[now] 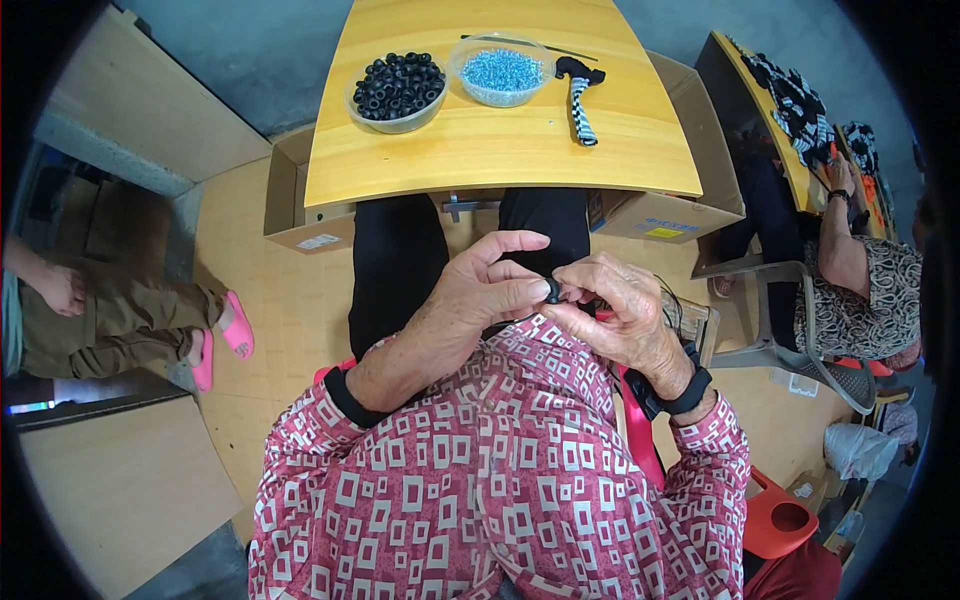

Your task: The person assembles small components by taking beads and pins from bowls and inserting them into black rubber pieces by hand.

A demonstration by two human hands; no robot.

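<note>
At the far left a seated person's feet in pink sandals [228, 335] rest on the floor. On the yellow table [500, 150] stand a bowl of black rings [397, 90], then a bowl of blue beads [500, 72], then a striped tool [580, 100]. Below the table's edge, over the lap, the left hand [475, 300] pinches a small black ring [552, 290] between thumb and forefinger. The right hand [620, 315] meets it, fingertips closed on the same ring. Farther right another person [860, 290] sits at a second table.
</note>
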